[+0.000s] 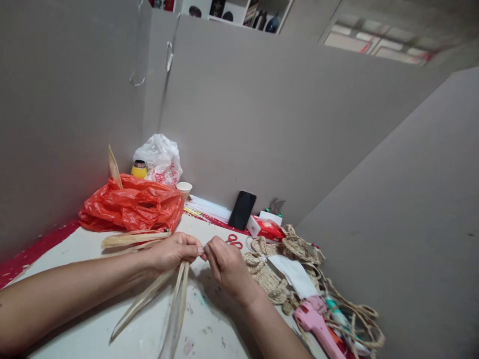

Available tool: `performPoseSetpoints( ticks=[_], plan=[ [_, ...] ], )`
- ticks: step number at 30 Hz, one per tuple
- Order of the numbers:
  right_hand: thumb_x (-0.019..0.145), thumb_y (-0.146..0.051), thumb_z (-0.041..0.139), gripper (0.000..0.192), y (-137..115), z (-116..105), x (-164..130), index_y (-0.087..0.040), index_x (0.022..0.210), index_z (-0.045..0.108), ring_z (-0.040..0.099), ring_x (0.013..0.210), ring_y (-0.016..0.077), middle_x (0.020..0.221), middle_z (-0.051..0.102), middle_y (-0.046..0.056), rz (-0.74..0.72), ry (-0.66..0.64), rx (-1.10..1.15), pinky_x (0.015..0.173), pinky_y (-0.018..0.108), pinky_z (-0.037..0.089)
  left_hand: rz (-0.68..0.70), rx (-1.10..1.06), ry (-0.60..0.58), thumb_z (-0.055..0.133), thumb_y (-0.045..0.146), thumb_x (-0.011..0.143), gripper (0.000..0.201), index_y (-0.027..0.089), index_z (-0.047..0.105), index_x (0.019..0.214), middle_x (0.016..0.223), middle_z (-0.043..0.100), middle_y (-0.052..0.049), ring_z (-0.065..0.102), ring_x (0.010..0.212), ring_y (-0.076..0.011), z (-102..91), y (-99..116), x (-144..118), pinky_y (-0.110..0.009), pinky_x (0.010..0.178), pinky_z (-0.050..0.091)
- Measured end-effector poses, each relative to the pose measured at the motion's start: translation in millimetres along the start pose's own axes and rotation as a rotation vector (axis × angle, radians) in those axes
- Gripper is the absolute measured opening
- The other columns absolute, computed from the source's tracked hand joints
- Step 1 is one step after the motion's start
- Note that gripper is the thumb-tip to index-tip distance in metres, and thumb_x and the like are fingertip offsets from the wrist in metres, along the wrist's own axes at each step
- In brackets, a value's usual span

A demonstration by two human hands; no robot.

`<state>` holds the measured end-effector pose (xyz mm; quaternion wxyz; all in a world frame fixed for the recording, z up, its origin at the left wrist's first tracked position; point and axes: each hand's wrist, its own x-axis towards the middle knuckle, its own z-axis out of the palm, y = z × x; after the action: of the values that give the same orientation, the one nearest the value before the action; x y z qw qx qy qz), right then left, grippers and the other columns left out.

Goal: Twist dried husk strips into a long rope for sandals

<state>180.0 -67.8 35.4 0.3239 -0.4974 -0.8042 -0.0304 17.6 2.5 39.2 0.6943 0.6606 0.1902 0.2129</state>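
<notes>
Grey board walls (262, 109) flat and matte around a pale paint-smeared table (209, 324); crinkled red plastic bag (130, 205) glossy at back left; coiled jute rope (284, 264) rough and braided on the right, pink glue gun (318, 324) beside it; long flat straw strips (164, 299), pale tan, hanging over the table centre; my left hand (174, 252) closed, pinching their tops; my right hand (226, 264) fingertips nipped on the same ends.

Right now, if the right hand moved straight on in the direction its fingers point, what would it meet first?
The right hand points toward the left hand, so it would probably meet those fingertips and the pale leaf strips pinched there; they look nearly touching already.
</notes>
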Motion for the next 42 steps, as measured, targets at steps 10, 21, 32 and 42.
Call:
performPoseSetpoints(
  ticks=[10,21,32,42],
  plan=[
    [0.086,-0.055,0.039,0.043,-1.7,9.2,6.1,-0.021,0.059,0.04,0.024,0.033,0.0069,0.043,0.034,-0.008,0.781,-0.186,0.906,0.035,0.02,0.021,0.372,0.662,0.106,0.047,0.028,0.081,0.021,0.017,0.055,0.064,0.06,0.049,0.0,0.037,0.057,-0.011,-3.9,-0.5,-7.8,-0.024,0.057,0.03],
    [0.091,-0.016,0.037,0.017,7.0,-3.8,-4.3,-0.017,0.098,0.053,0.055,0.074,0.0178,0.085,0.059,0.008,-0.128,-0.031,-0.104,0.065,0.027,0.041,-0.19,-0.276,-0.071,0.072,0.038,0.061,0.028,0.013,0.059,0.066,0.046,0.03,0.009,0.013,0.045,-0.0049,-16.3,-8.3,7.8,-0.024,0.048,0.009],
    [0.089,-0.04,0.036,0.032,-11.3,15.9,4.6,-0.023,0.062,0.031,0.027,0.043,0.0094,0.052,0.031,-0.007,0.678,-0.084,0.687,0.043,0.022,0.023,0.501,0.876,0.051,0.044,0.017,0.078,0.017,0.016,0.048,0.062,0.056,0.039,0.004,0.031,0.053,-0.0086,-5.6,-5.2,-8.1,-0.022,0.051,0.026],
    [0.09,-0.039,0.041,0.027,2.6,8.3,2.6,-0.02,0.073,0.049,0.046,0.058,0.0127,0.064,0.05,-0.001,0.367,0.103,0.187,0.057,0.024,0.033,0.153,0.267,0.204,0.053,0.035,0.076,0.023,0.014,0.055,0.066,0.055,0.041,0.005,0.034,0.051,-0.0074,-8.7,-5.2,6.3,-0.019,0.051,0.03]
  ],
)
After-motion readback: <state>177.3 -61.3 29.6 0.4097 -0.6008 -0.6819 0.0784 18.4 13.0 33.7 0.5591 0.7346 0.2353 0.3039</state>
